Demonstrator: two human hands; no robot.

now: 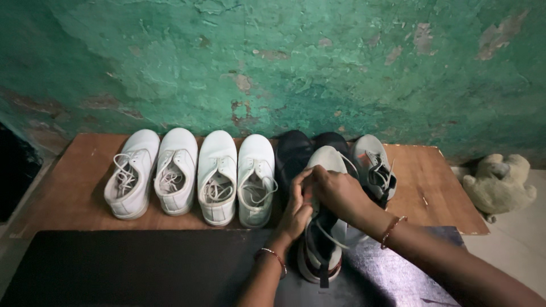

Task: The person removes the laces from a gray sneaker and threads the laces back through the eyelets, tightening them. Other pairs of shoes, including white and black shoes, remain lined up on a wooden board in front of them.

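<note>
— Grey mesh sneaker with black tongue and white laces [322,239]: lying across the front edge of the brown wooden board [74,193], heel over the black mat [136,267], toe by its grey partner shoe [372,165] and the black shoes [296,150].

— Hands? Left hand [296,213] and right hand [335,193] close together, both clamped on the upper near the tongue.

— Best handled how?

— Probably steadied with the left, laces kept clear of the fingers, toe lined up with the four white canvas shoes [193,173] along the board's back edge.

— Beyond the right corner?

— Pale stuffed toy [499,182], well apart.
</note>
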